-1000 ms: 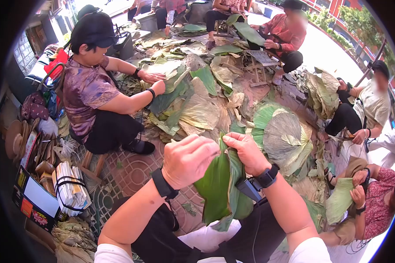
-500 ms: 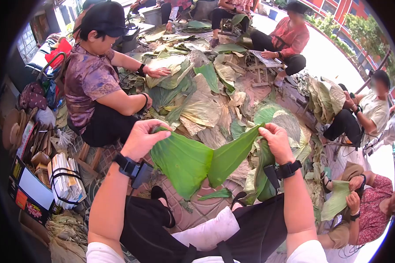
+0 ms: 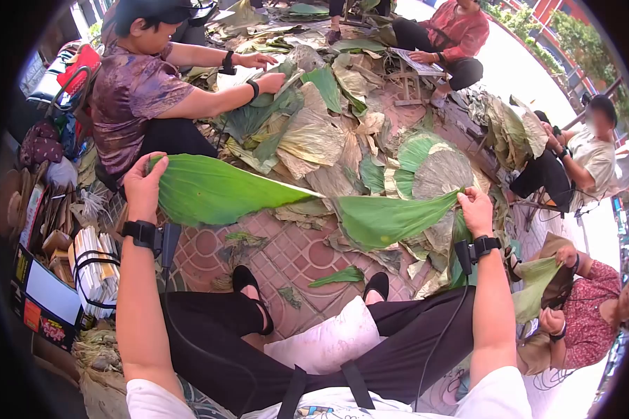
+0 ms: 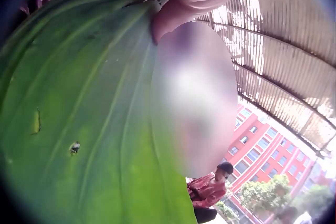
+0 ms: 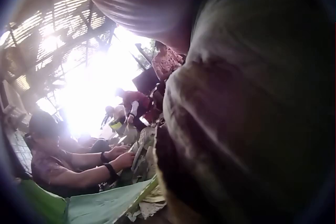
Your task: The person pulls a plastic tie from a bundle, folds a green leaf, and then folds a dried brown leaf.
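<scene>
- Patterned pink paving (image 3: 286, 248) spreads beneath an outdoor work circle, with a broad heap of leaves (image 3: 311, 140) at 12 o'clock.
- Stretched between two bare hands, a large green leaf (image 3: 217, 190) runs across the middle of the scene from 10 to 3 o'clock, narrowing to a pale waist near its center.
- At 9 o'clock, the left hand (image 3: 143, 192) pinches one end between thumb and fingers; at 3 o'clock, the right hand (image 3: 476, 213) grips the opposite end at its tip, darker leaf folds hanging just below.
- Small blemishes mark the left half, seen close in the left wrist view; whether the waist is torn or folded cannot be told.
- Holding it well likely calls for light, even tension: the narrow waist looks the likeliest place to split, so both hands should draw level and gently, fingertips set well in from the thin edges.
- A seated neighbor (image 3: 143, 87) in a patterned shirt reaches toward the heap at 10 o'clock, while a pale cushion (image 3: 325, 339) lies at 6 o'clock.
</scene>
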Demonstrator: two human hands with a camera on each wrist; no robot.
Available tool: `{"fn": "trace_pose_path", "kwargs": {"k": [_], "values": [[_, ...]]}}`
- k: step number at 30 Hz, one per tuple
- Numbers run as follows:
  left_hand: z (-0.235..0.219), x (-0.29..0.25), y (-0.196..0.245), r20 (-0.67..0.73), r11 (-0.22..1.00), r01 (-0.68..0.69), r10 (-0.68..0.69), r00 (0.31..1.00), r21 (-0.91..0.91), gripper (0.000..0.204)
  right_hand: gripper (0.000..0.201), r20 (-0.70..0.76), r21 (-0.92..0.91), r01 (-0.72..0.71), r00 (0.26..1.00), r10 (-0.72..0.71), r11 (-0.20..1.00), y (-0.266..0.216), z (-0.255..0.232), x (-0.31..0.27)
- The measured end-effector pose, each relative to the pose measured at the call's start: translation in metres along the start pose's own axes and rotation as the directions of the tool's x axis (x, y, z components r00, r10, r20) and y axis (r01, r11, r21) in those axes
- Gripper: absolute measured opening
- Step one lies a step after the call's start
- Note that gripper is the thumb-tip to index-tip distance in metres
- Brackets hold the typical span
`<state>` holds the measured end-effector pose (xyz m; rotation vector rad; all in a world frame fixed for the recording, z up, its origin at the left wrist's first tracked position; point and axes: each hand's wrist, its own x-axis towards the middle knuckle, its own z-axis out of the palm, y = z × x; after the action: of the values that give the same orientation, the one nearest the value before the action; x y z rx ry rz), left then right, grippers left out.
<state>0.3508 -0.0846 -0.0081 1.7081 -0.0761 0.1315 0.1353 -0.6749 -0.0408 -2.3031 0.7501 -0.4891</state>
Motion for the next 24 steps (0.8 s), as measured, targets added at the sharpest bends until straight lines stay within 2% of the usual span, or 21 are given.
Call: {"fn": "trace_pose_path", "kwargs": {"k": [2,3,5,7,9,10,11,13,15,17,18,19,21,22,24], "values": [[-0.006,0.007,-0.004,-0.242,0.997,-0.073,0.067,0.968,-0.017,0.015,0.018,-0.065,-0.212,-0.006,0.998,-0.008,0.977,-0.006,-0.004,-0.005],[-0.012,0.009,-0.006,-0.242,0.997,-0.077,0.07,0.968,-0.019,0.015,0.018,-0.068,-0.211,-0.004,0.998,-0.011,0.977,-0.001,-0.006,-0.006],[-0.025,0.015,-0.009,-0.429,0.991,-0.077,0.025,0.903,-0.106,0.018,0.019,-0.11,-0.383,-0.038,0.994,-0.004,0.923,0.012,-0.01,-0.003],[-0.023,0.011,-0.003,-0.438,0.989,-0.084,0.024,0.899,-0.118,0.019,0.019,-0.062,-0.328,-0.01,0.998,-0.011,0.945,0.012,-0.009,-0.009],[-0.01,0.003,0.005,-0.313,0.975,-0.083,0.015,0.95,-0.206,0.019,0.02,0.165,-0.124,0.061,0.985,-0.04,0.99,0.01,0.004,-0.011],[0.0,-0.001,0.012,-0.271,0.983,-0.114,0.071,0.96,-0.145,0.02,0.019,0.242,-0.093,0.087,0.968,-0.062,0.992,-0.005,0.011,-0.017],[0.009,-0.006,0.018,-0.216,0.984,-0.088,0.053,0.975,-0.156,0.022,0.017,0.333,0.026,0.091,0.938,-0.094,0.996,-0.019,0.018,-0.024],[0.03,-0.012,0.028,-0.101,0.978,-0.043,0.023,0.995,-0.203,0.022,0.02,0.543,0.09,0.131,0.825,-0.159,0.987,-0.046,0.032,-0.036],[0.052,-0.021,0.037,0.035,0.969,0.015,-0.006,0.999,-0.247,0.019,0.026,0.74,0.053,0.093,0.665,-0.102,0.994,-0.074,0.047,-0.049],[0.071,-0.028,0.045,0.2,0.974,0.109,-0.068,0.977,-0.199,0.013,0.03,0.718,0.02,0.313,0.656,-0.231,0.949,-0.105,0.058,-0.063],[0.081,-0.031,0.047,0.26,0.972,0.137,-0.085,0.962,-0.191,0.013,0.03,0.697,0.066,0.356,0.652,-0.298,0.932,-0.116,0.065,-0.065],[0.091,-0.034,0.048,0.321,0.969,0.168,-0.103,0.941,-0.182,0.012,0.03,0.697,0.063,0.358,0.652,-0.298,0.932,-0.128,0.07,-0.067],[0.11,-0.04,0.047,0.456,0.955,0.219,-0.108,0.884,-0.198,0.012,0.029,0.621,0.266,0.214,0.708,-0.337,0.94,-0.153,0.077,-0.068],[0.119,-0.044,0.047,0.527,0.957,0.217,-0.085,0.846,-0.193,0.01,0.029,0.619,0.26,0.215,0.711,-0.334,0.941,-0.165,0.077,-0.069],[0.134,-0.048,0.045,0.622,0.966,0.228,-0.102,0.776,-0.126,0.014,0.026,0.465,0.393,0.273,0.765,-0.445,0.878,-0.189,0.076,-0.071]]}}
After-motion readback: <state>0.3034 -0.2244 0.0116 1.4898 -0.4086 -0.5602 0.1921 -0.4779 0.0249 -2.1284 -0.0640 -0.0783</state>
